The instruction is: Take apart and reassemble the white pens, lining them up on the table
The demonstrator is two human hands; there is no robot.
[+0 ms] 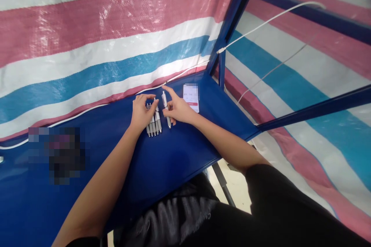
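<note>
Several grey-and-white pens lie side by side in a row on the blue table, tips toward me. My left hand curls over their upper ends, with thumb and forefinger closed about the row and partly hiding it. Just to the right, my right hand grips a single pen between thumb and fingers, its forefinger stretched out past the pen's top. That pen is roughly upright in the picture, a small gap away from the row.
A phone with a lit screen lies beyond my right hand. At the left sits a dark, blurred-out object. A white cable runs along the table's back edge by the striped sheet. Blue metal posts stand at the right corner.
</note>
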